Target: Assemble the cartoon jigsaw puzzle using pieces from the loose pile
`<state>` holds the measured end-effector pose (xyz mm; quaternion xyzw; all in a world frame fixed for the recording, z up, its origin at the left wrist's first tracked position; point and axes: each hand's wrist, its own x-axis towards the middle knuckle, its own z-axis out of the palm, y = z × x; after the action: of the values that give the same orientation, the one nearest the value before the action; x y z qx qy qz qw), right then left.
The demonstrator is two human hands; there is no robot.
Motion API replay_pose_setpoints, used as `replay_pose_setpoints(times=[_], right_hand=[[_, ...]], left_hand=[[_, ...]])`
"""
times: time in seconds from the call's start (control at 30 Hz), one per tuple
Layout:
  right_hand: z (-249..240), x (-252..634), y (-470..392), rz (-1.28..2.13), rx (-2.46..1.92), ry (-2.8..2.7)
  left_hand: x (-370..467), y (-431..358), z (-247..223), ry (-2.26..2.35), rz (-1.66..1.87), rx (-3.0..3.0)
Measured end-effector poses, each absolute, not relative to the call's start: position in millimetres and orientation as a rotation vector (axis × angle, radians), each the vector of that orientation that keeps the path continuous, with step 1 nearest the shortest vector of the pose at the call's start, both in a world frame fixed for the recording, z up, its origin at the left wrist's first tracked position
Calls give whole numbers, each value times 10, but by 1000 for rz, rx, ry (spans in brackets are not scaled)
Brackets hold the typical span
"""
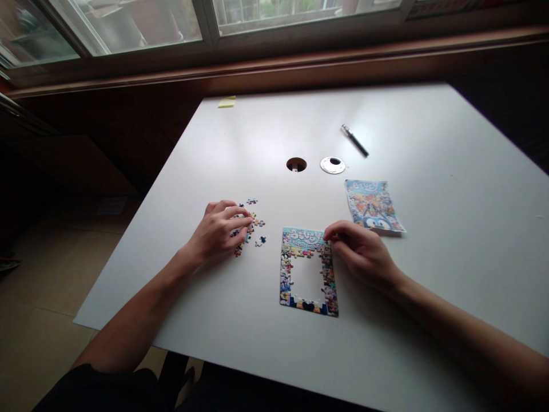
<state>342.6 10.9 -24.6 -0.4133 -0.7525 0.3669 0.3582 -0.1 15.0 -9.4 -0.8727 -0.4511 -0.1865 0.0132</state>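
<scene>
My left hand (223, 226) rests over a small pile of loose jigsaw pieces (256, 220), its fingers apart and partly hiding them. A few single pieces lie just right of the fingertips. Flat on the table, between my hands, is a jigsaw puzzle (309, 239) with "Bluey" lettering along its top. Its border is assembled around a bare white middle, with a few pieces along the inner top edge. At its upper right corner is my right hand (358, 249), thumb and fingers pinched together. What they grip, if anything, is hidden.
Behind my right hand lies a printed picture sheet (373, 203). Farther back are a black marker (355, 141), a round metal cover (333, 165) and a cable hole (296, 165) in the white table (257, 137). A yellow sticky note (227, 102) is at the far edge, below the window.
</scene>
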Motion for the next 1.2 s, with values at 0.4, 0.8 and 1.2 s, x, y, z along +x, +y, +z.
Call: replay_pose_setpoints(times=[0.4, 0.8, 1.2], right_hand=[[-260, 3428, 102, 931, -1066, -1937], [-255, 3425, 106, 927, -1027, -1912], [-284, 3513, 169, 729, -1201, -1721]], left_hand=[[147, 233, -136, -1666, -646, -2536], [65, 267, -145, -1598, -693, -2560], [85, 256, -79, -1629, -700, -2547]])
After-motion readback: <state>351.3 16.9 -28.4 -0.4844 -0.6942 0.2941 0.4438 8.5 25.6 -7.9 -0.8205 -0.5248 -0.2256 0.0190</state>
